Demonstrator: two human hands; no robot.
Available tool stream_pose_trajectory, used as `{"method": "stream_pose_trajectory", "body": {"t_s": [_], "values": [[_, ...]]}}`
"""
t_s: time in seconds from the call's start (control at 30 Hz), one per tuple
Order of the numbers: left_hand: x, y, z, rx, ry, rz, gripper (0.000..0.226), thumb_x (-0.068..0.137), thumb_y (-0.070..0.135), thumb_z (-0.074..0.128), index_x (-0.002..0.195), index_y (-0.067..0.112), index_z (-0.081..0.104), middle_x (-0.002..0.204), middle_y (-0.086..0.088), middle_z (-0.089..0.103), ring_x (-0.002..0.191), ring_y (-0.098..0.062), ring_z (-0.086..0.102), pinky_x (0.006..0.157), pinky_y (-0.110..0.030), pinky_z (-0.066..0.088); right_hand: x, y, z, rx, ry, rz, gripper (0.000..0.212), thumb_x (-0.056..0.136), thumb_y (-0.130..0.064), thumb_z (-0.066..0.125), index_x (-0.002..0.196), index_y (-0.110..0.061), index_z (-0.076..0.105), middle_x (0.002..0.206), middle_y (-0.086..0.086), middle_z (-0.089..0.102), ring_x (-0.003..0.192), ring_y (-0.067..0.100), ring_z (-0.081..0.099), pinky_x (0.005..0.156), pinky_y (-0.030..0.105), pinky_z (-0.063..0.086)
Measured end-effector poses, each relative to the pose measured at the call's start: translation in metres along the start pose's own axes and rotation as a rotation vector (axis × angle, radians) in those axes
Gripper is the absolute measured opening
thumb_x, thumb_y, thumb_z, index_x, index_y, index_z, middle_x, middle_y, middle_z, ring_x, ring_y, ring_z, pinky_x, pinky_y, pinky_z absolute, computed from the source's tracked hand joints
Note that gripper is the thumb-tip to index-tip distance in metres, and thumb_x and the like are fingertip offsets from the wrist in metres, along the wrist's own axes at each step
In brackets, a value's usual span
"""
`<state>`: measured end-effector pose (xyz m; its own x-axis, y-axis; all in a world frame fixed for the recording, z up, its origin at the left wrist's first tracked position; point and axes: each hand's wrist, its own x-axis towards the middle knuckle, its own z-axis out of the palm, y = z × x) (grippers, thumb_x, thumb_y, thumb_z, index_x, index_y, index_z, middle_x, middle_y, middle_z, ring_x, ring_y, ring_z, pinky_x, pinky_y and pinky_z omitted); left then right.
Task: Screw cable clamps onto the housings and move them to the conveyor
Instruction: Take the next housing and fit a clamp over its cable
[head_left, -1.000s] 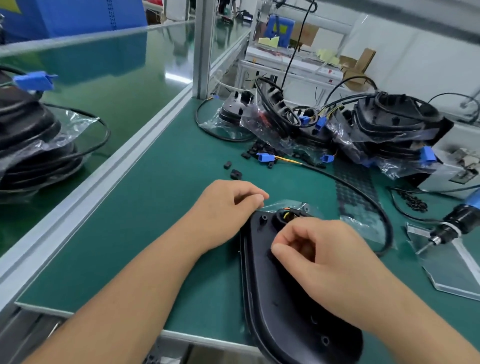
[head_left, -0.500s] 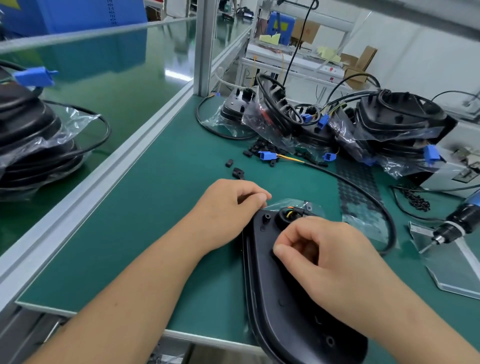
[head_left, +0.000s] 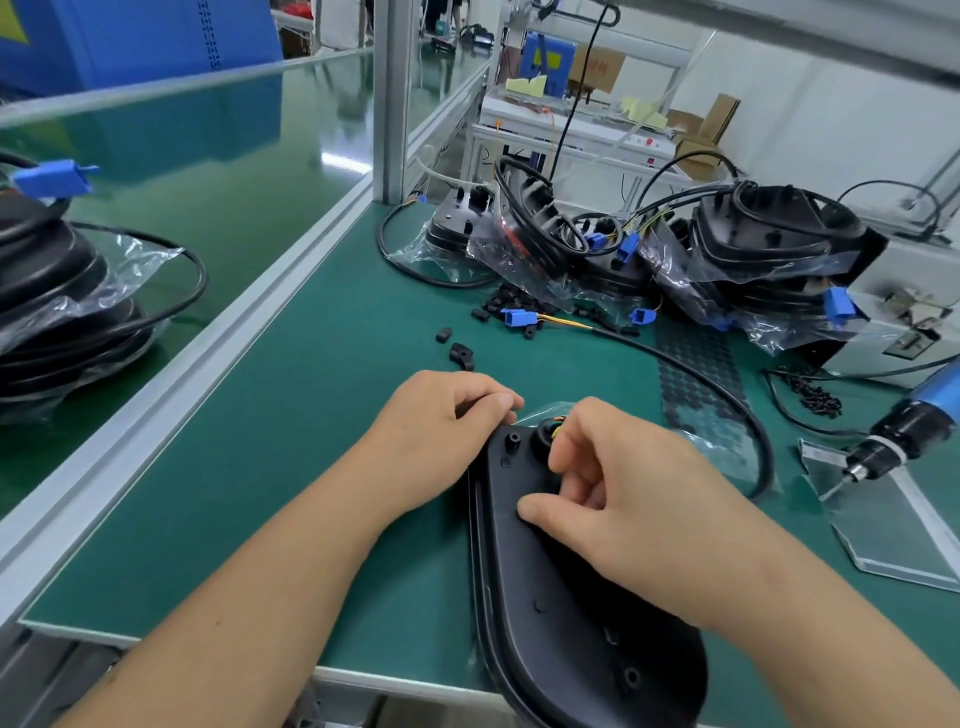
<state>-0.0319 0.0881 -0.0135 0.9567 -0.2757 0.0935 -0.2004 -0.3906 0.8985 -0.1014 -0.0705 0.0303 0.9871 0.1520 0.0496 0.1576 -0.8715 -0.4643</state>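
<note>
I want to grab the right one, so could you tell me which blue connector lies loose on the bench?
The blue connector with yellow wires, lying on the green mat beside the small black clamps; the others sit among the bagged housings.

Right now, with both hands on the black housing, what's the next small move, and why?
Probably reach the right hand over to the screwdriver lying at the right. No tool is in either hand; the left hand grips the housing at its top edge, and the right hand's fingers sit curled by the cable hole.

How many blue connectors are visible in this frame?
6: one on the conveyor stack at left, one loose on the mat, two among the bagged housings, one below them, one at right. Others may be hidden.
</note>
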Motion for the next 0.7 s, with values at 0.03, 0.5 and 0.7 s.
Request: {"method": "stream_pose_trajectory", "body": {"t_s": [0.03,0.5,0.7], "values": [[0.0,0.0,0.0,0.0,0.001,-0.001,0.021,0.096,0.025,0.054,0.099,0.026,0.074,0.091,0.015,0.073,0.091,0.003,0.064,0.086,-0.016,0.048,0.002,0.0,-0.001,0.004,-0.005,0.012,0.03,0.073,-0.048,0.071,0.077,-0.031,0.046,0.081,-0.035,0.057,0.068,-0.003,0.053,0.062,0.018,0.041],[0.005,-0.003,-0.003,-0.086,0.081,-0.018,0.015,0.093,0.029,0.058,0.095,0.031,0.074,0.087,0.017,0.075,0.09,-0.003,0.068,0.088,-0.022,0.052,0.039,0.059,-0.032,0.124,0.275,0.132,0.012,0.085,-0.025,0.063,0.077,-0.032,0.068,0.068,-0.019,0.065,0.067,0.0,0.061,0.068,0.027,0.05],[0.031,0.011,0.0,0.07,0.107,0.021,0.013,0.091,0.025,0.062,0.093,0.029,0.074,0.088,0.011,0.075,0.09,-0.008,0.067,0.078,-0.013,0.047,0.093,0.135,-0.052,-0.368,0.216,0.661,0.025,0.08,0.002,0.052,0.061,-0.01,0.04,0.058,0.003,0.04,0.05,0.02,0.034,0.047,0.023,0.025]]}}
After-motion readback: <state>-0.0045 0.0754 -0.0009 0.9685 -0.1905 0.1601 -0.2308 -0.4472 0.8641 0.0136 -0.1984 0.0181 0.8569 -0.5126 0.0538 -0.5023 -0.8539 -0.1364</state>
